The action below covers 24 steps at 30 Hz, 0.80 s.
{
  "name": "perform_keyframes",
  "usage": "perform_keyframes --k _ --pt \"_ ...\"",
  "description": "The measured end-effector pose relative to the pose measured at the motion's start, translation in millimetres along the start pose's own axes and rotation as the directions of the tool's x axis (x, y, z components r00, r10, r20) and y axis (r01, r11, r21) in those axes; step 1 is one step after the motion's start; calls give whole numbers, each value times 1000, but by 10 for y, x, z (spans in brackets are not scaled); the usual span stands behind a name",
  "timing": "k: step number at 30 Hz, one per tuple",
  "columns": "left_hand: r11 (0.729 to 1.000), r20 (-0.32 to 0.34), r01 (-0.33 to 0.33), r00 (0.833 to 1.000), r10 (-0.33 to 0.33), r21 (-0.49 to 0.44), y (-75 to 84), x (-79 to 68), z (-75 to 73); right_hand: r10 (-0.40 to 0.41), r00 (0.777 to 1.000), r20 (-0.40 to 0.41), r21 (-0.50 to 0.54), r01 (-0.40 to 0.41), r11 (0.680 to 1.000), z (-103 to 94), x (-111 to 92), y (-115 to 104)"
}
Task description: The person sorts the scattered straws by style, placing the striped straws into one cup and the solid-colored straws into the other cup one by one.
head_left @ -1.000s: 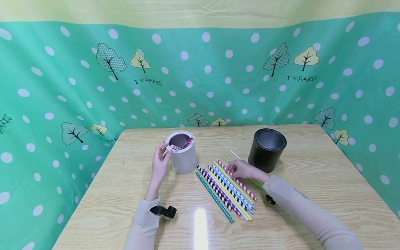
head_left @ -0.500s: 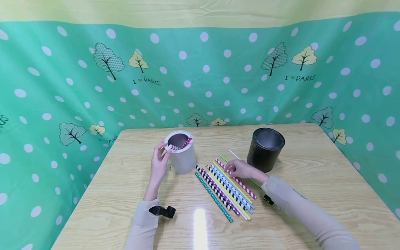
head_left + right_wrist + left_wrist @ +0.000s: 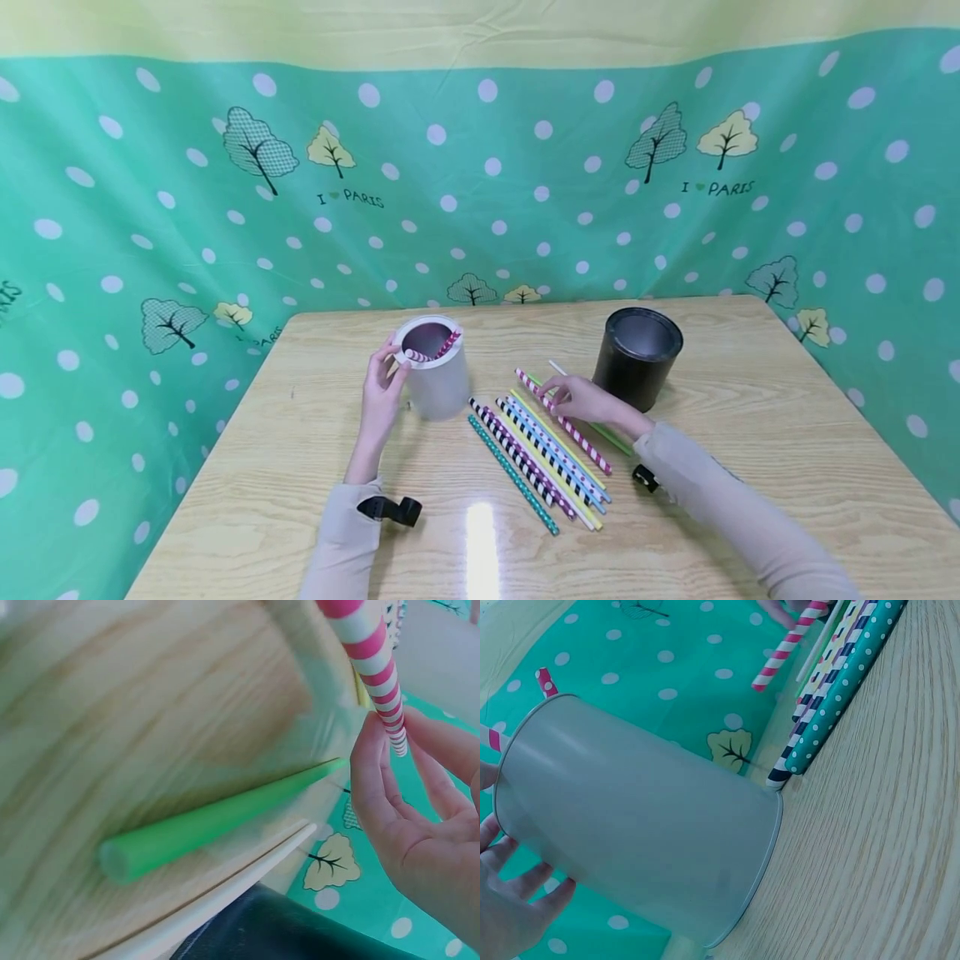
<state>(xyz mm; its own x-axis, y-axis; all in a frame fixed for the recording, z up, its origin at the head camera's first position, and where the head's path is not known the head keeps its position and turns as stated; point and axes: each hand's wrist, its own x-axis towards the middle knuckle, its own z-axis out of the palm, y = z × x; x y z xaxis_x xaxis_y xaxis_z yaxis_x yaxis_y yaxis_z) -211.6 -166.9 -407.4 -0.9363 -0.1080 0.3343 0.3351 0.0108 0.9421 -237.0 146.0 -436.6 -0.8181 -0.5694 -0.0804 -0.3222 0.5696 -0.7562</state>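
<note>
My left hand (image 3: 382, 392) grips the rim of a white can (image 3: 438, 387) at the left, thumb and fingers at its edge. Two pink-patterned paper straws (image 3: 449, 343) stick up inside it. On the right, my right hand (image 3: 581, 400) pinches a pink-and-white striped paper straw (image 3: 583, 442) between thumb and fingers. The right wrist view shows this striped straw (image 3: 371, 656) raised off the table. Side by side left of it lie several patterned straws, among them a teal dotted straw (image 3: 513, 475) and a yellow straw (image 3: 562, 442).
Behind my right hand stands a black can (image 3: 637, 358), open at the top. A green straw (image 3: 217, 825) and a white straw (image 3: 217, 900) lie between it and the striped straw. A dotted green curtain (image 3: 480, 208) hangs behind the wooden table (image 3: 262, 500).
The striped straw has come up off the row, shifted slightly away from the yellow straw beside it. My right hand rose a little with it. My left hand stays at the white can.
</note>
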Motion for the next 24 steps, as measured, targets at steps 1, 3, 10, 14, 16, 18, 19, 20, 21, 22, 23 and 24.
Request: perform_keyframes --k 1,3,10,14,16,18,19,20,21,22,23,24 --pt "1000 0 0 1000 0 1 0 0 0 -3 1000 -8 7 3 1000 -6 0 -8" --pt "1000 1 -2 1000 2 5 4 -1 1 1 1000 -20 28 -1 1000 -15 2 -26" --pt "1000 -2 -6 1000 6 9 5 -1 5 11 997 -74 115 -2 993 -16 14 -113" --pt "1000 -2 -5 1000 5 6 0 2 7 35 993 -112 172 -16 985 -14 15 -159" --pt "1000 -3 -4 1000 4 6 0 2 8 42 991 -127 202 -16 979 -15 12 -186" --pt "1000 -3 -5 1000 5 7 -1 1 9 49 989 -140 233 -15 972 -21 8 -219" --pt "1000 -3 -7 1000 7 6 -1 1 10 52 988 -146 248 -14 969 -23 7 -234" --pt "1000 -4 -8 1000 8 6 -2 1 10 50 987 -153 259 -9 966 -26 5 -251" --pt "1000 -5 -8 1000 8 4 -3 1 10 45 986 -160 271 0 962 -30 4 -264" --pt "1000 -6 -8 1000 8 2 -4 1 9 41 985 -169 279 8 960 -34 4 -282" --pt "1000 -6 -9 1000 9 1 -6 1 9 44 983 -177 290 9 957 -37 3 -301" --pt "1000 -6 -11 1000 11 -2 -7 2 9 47 981 -188 298 11 954 -40 6 -319"
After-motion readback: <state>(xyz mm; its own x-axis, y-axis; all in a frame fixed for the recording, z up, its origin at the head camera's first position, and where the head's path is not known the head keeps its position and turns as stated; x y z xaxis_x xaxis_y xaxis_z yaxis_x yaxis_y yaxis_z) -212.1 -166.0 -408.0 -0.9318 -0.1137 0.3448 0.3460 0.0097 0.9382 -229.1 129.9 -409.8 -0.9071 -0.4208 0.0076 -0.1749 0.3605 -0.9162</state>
